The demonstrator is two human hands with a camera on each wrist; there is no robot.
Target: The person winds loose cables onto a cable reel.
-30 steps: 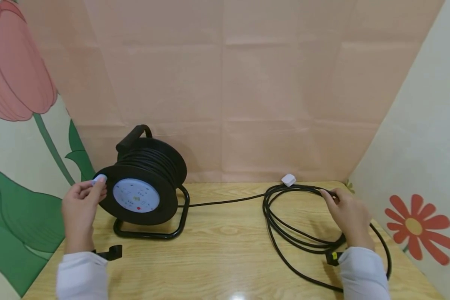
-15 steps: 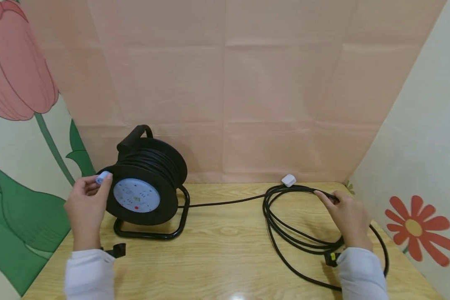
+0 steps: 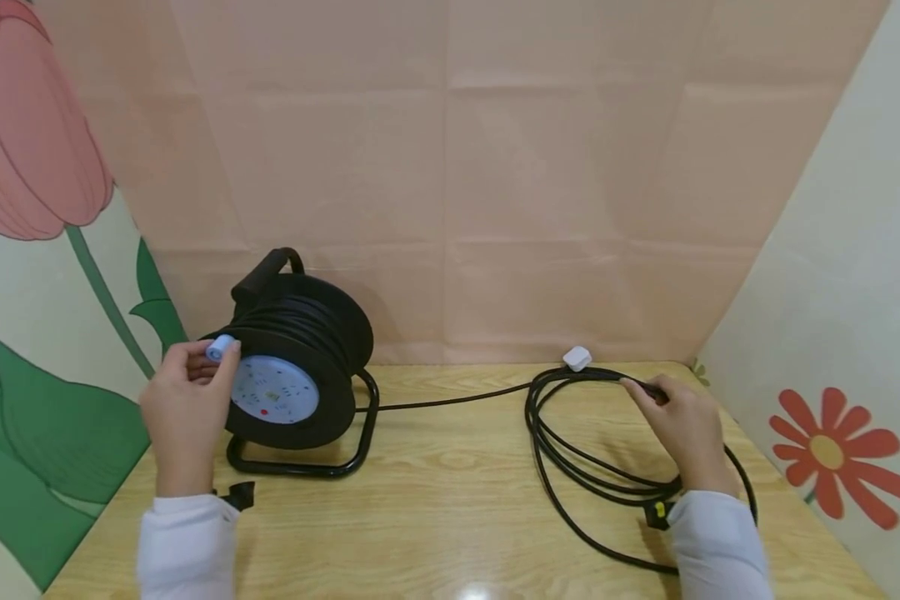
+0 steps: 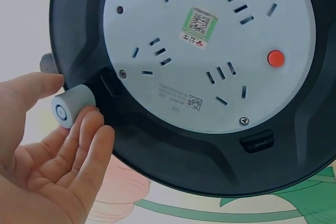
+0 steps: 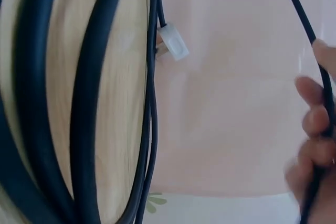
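Observation:
A black cable reel with a pale blue socket panel stands on its tube frame at the left. My left hand holds the pale blue crank knob at the rim, thumb on one side and fingers curled on the other. From the reel a black cable runs right into loose coils. My right hand grips the cable at the coils' far right, thumb against curled fingers; the right wrist view shows the cable passing through these fingers. A white plug lies behind the coils.
Everything stands on a light wooden table. Behind it hangs a creased pink sheet, with painted walls at both sides. The reel's carrying handle sticks up at the back. A red button sits on the socket panel.
My left hand has moved right and slightly up with the knob, and the reel's disc has turned, its red button shifting left. My right hand has drifted slightly left with the cable.

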